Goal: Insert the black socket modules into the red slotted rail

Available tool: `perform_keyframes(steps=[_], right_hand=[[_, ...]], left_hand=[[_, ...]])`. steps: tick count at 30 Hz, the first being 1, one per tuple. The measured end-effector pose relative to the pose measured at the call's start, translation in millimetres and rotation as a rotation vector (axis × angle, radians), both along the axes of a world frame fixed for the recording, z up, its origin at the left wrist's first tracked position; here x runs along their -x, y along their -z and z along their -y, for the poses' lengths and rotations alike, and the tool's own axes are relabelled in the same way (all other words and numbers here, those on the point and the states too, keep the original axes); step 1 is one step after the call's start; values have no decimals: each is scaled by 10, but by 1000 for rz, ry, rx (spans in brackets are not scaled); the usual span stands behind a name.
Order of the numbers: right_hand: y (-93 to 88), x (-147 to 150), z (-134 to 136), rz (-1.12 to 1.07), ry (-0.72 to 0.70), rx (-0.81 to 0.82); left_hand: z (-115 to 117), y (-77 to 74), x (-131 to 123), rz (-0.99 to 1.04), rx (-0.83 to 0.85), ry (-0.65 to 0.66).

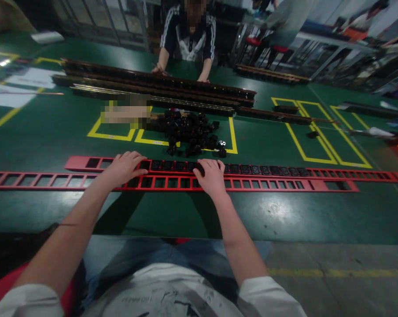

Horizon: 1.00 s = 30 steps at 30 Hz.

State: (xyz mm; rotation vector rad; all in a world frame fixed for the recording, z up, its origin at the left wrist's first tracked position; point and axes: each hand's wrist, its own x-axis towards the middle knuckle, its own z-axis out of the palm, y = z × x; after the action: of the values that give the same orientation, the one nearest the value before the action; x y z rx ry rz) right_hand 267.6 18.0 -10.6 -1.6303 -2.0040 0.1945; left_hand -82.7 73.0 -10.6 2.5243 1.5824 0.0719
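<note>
Two long red metal strips with rectangular cut-outs lie side by side across the green table. The far strip has black sockets fitted into several of its openings; the near strip is bare. My left hand lies palm down over both strips, its fingers curled onto the far one. Further right, my right hand rests with fingers bent, pressing on a black socket in the far strip. A heap of loose black sockets sits just beyond my hands.
Long dark strips are stacked across the far side, where another person leans with both hands on them. Yellow tape boxes mark the table. More dark strips lie to the right. The table's near edge runs above a concrete floor.
</note>
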Motion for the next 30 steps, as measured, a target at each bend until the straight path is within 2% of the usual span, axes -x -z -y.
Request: perform_keyframes(steps=[4,11,16,19,23,27,30], right_hand=[[16,-6,-13,-19,79,-59],[11,-15,-27,32,20,-52],[50,-45,-52,14,-16,-60],[72,-57,-64,0,-34,-64],[82,-62,-71,-9,-40,-79],[79,-66,-70,3,-37,-84],[73,-64,-66,1,-38,-80]], left_hand=[[24,-69,-241,-11,-1,46],[85,-74,-692,27,-34,2],[96,-78,-733,116,-12,-41],[48,-99,-748,272,8,-50],[-74,-129,-921,455,-57,-12],[-314,-138,-1114,408,-128,-62],[-629,-155,-1152,335,-204,-121]])
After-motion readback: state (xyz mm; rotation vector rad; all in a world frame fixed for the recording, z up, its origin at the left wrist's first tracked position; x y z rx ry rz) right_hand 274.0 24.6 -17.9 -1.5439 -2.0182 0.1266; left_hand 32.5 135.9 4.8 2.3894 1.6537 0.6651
